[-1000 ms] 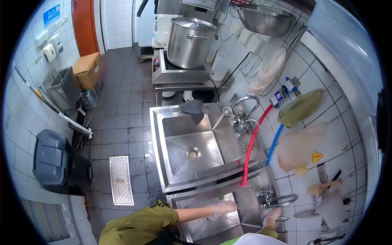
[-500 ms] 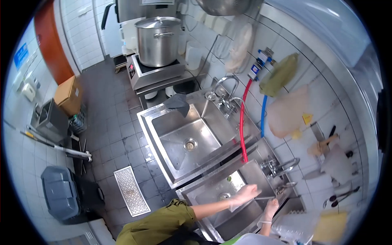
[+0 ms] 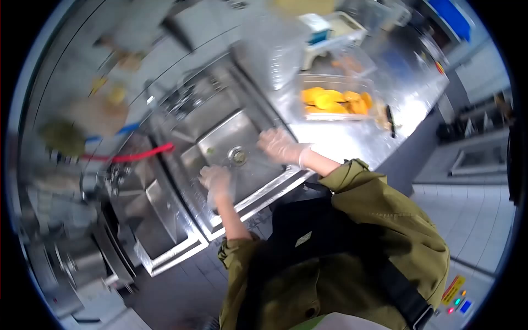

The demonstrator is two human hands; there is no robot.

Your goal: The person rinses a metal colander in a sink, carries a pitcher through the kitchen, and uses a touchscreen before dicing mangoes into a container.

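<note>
Over the near basin of the steel sink (image 3: pixel 219 135) are both my hands, each in a clear plastic glove. My left hand (image 3: pixel 215 180) is above the basin's left front part, its fingers loosely stretched out and slightly blurred. Close to the basin's right edge is my right hand (image 3: pixel 278 146), with fingers apart and a little bent. I see nothing held in either hand. Between them lies the round drain (image 3: pixel 238 156), and a small green scrap (image 3: pixel 210 149) rests on the basin floor.
A clear tub of orange-yellow pieces (image 3: pixel 333 102) stands on the steel counter (image 3: pixel 330 135) at right, with a black-handled tool (image 3: pixel 391 121) beside it. A second sink (image 3: pixel 154 220) is at left. A red hose (image 3: pixel 143 155) hangs near the taps (image 3: pixel 184 100).
The view has swung round toward the right, bringing the counter and tub into sight. My hands, earlier close together near the tap, are now farther apart over the basin.
</note>
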